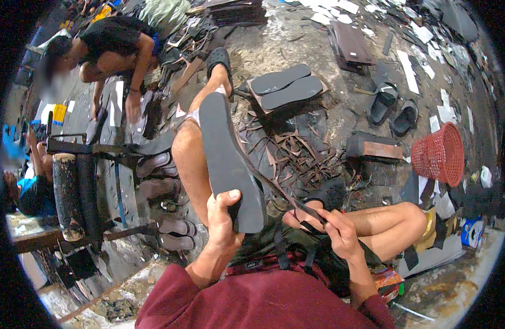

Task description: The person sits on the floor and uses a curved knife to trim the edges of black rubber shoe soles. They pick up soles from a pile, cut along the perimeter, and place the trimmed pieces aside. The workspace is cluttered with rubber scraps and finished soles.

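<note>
My left hand (224, 216) is closed around the lower end of a long grey shoe sole (228, 153), thumb pressed on its flat face. The sole stands up in front of my raised left leg. A thin dark strip (280, 189) runs along the sole's right edge and stretches away to the lower right. Its far end is pinched in my right hand (341, 233), above my bent right leg. Whether the right fingers also hold a small tool cannot be made out. Beyond the sole, two grey soles (291, 90) lie side by side on a block.
Cut-off strips (296, 151) lie heaped between my feet. A red basket (439, 154), black sandals (383, 103) and a dark block (374, 147) are to the right. At left are a wooden bench (33, 241) and several soles (159, 189). A crouching person (118, 49) works at the far left.
</note>
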Demonstrator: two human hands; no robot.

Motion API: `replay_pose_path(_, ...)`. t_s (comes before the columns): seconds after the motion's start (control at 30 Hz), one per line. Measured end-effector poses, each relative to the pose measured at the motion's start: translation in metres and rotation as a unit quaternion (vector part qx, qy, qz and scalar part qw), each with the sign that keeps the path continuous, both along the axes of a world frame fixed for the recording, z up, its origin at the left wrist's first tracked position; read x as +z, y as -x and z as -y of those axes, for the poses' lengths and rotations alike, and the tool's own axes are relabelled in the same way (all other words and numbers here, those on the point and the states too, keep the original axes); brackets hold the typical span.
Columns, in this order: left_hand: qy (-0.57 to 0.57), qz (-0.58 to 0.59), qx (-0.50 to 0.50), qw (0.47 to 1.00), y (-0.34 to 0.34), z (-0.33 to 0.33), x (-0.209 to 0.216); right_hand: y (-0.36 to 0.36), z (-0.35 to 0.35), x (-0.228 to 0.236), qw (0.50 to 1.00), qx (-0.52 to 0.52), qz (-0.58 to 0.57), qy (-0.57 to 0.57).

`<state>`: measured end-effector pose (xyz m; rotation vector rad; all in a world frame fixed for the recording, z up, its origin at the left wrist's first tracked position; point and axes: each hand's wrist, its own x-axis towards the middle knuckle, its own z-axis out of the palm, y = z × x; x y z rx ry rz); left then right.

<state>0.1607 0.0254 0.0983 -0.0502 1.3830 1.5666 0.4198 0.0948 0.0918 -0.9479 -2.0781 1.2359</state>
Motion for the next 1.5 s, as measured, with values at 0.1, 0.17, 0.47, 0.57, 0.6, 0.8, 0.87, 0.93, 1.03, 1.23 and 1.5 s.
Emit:
replay_pose_path(0.1,-0.015,0.014,-0.032,0.999,0.003,0.001,0.01,-0.01,-0.003,-0.01,0.999,0.029,0.024,0.026)
replay_pose_path(0.17,-0.017,0.012,-0.047,0.999,0.002,0.0,0.016,0.01,-0.013,-0.022,0.998,0.027,0.012,0.053)
replay_pose_path(0.47,-0.043,0.019,-0.02,0.999,-0.015,-0.014,0.021,0.157,-0.058,-0.031,0.99,-0.09,-0.093,-0.061)
replay_pose_path(0.57,-0.056,-0.009,-0.008,0.998,-0.013,-0.017,0.015,0.178,-0.077,-0.021,0.988,-0.089,-0.081,-0.097)
replay_pose_path(0.6,-0.064,-0.004,-0.005,0.998,-0.013,-0.018,0.013,0.185,-0.081,-0.018,0.986,-0.097,-0.055,-0.122)
replay_pose_path(0.8,-0.015,-0.031,-0.059,0.998,-0.016,-0.012,0.022,0.201,-0.1,0.017,0.989,-0.062,-0.122,-0.06)
replay_pose_path(0.87,-0.074,-0.094,-0.194,0.974,-0.005,-0.006,0.032,0.185,-0.093,0.032,0.983,-0.037,-0.169,-0.058)
replay_pose_path(0.93,-0.25,-0.116,-0.237,0.932,0.009,-0.004,0.04,0.143,-0.066,0.046,0.998,0.029,-0.059,-0.011)
replay_pose_path(1.03,-0.194,-0.006,-0.075,0.978,0.025,-0.005,0.048,0.122,-0.032,0.042,0.987,0.064,-0.129,0.071)
replay_pose_path(1.23,-0.086,-0.001,-0.176,0.981,0.039,-0.01,0.054,0.069,0.003,-0.005,0.995,-0.003,-0.047,0.084)
replay_pose_path(1.5,-0.08,0.041,-0.16,0.983,0.047,-0.001,0.037,0.017,0.055,-0.046,0.998,-0.038,0.01,-0.044)
